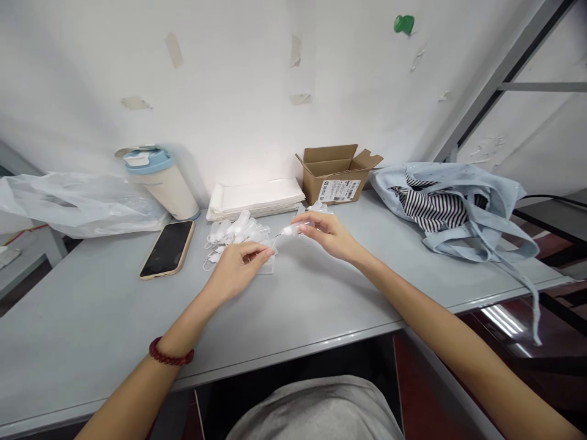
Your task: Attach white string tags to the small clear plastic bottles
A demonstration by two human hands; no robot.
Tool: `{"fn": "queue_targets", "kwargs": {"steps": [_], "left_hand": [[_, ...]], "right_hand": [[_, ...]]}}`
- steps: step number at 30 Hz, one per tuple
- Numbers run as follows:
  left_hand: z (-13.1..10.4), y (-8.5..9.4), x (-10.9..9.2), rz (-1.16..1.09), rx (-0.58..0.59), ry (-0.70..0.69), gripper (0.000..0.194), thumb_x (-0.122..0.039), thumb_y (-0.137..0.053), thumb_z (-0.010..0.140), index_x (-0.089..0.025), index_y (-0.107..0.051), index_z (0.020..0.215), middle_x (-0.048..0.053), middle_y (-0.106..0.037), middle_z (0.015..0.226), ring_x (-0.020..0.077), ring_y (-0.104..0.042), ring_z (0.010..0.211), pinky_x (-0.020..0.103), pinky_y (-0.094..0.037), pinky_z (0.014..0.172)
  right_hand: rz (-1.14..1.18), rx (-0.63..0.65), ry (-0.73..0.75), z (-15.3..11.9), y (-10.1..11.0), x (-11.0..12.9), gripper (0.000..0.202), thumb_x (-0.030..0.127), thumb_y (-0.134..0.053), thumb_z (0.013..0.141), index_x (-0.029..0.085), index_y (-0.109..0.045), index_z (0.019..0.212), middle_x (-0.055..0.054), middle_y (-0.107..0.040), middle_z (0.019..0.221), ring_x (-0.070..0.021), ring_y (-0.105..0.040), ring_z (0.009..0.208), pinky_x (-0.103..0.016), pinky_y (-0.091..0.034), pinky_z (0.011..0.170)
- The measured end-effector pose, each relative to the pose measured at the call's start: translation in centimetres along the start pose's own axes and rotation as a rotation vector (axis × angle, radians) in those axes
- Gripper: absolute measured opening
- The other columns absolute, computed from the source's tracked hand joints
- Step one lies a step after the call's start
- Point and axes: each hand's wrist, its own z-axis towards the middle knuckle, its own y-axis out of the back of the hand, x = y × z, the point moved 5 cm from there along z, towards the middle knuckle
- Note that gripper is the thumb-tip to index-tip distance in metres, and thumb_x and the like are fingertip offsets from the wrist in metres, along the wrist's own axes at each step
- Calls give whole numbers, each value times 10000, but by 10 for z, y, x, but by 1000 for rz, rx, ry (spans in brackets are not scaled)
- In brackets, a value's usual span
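Observation:
My right hand [328,234] pinches a small white and clear plastic piece [290,230] above the grey table, its thin tip pointing left. Just left of it, my left hand [241,266] is closed with thumb and forefinger together, close to that tip; whatever lies between those fingers is too small to make out. Beyond my left hand lies a pile of similar clear and white pieces [239,227] with thin loops. A clear flat item [267,266] sits partly under my left fingers. More clear pieces [318,208] lie behind my right hand.
A stack of white trays [257,197] and an open cardboard box [331,177] stand by the wall. On the left are a phone [167,249], a cream bottle [167,186] and a plastic bag [82,205]. A light blue cloth bag [481,189] lies at the right on the table [293,311].

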Motion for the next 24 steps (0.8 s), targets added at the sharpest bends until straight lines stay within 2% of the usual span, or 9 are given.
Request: {"fn": "queue_targets", "kwargs": {"steps": [3,6,9,15,24], "left_hand": [[-1,-1,0,-86,8,44,306,-453,-584,782,-180,-720,749,12,-638,633,135,-505,546,244,-371,492],[-2,0,0,-158,-17,95,309,-462,-587,782,-180,-705,740,-20,-535,528,102,-415,459,229,-325,436],[-3,0,-1,-190,-27,102,304,-455,-592,783,-179,-684,697,-35,-460,486,95,-390,451,225,-319,433],[-2,-1,1,-220,-11,90,303,-441,-578,805,-169,-710,821,-35,-452,519,92,-392,478,223,-323,455],[-3,-1,3,-254,-5,101,320,-460,-586,802,-163,-705,818,-32,-458,526,94,-393,486,228,-324,467]], "right_hand": [[38,39,2,-1,-3,1,223,360,-544,885,186,-665,955,-48,-684,942,-165,-620,846,-294,-453,727],[45,76,5,-2,-6,3,232,369,-539,886,187,-669,953,-47,-685,943,-167,-619,856,-290,-450,723],[22,83,13,-3,-7,5,230,359,-534,889,186,-670,957,-42,-684,928,-159,-614,840,-280,-439,709],[0,76,18,-3,-6,6,216,334,-533,894,179,-670,953,-47,-686,931,-155,-605,832,-277,-429,703],[4,67,20,-3,-6,5,222,346,-536,891,182,-676,945,-42,-683,919,-157,-601,827,-277,-429,706]]}}
